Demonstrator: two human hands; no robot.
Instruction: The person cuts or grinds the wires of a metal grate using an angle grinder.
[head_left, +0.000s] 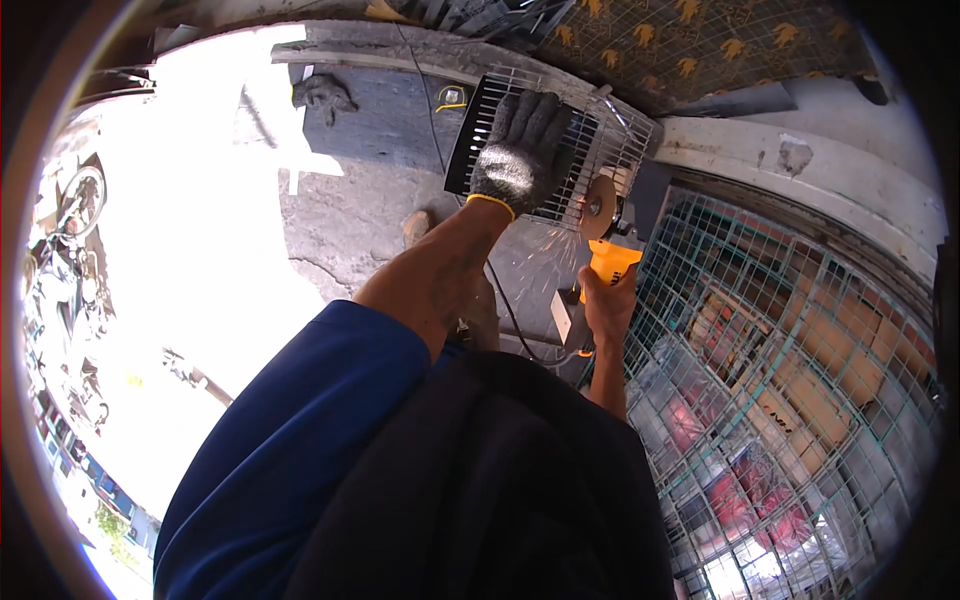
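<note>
My left hand [520, 155], in a dark knitted glove, lies flat with its fingers stretched over a metal wire grate [632, 150]. Beneath the glove and to its left shows a black slotted panel [466, 150]. My bare right hand [608, 305] is wrapped around the body of a yellow angle grinder [613, 258]. The grinder's round disc [598, 208] is at the grate's lower right edge, and sparks [560, 245] spray down and left from it. A small light-coloured block [615, 181] sits behind the disc, partly hidden.
A yellow tape measure [452, 97] and a dark glove [323, 96] lie toward the back. A black cord [515, 320] runs across the floor near a wooden block [570, 320]. On the right stands a green wire mesh cage [765, 350] with cardboard boxes [850, 355] behind it.
</note>
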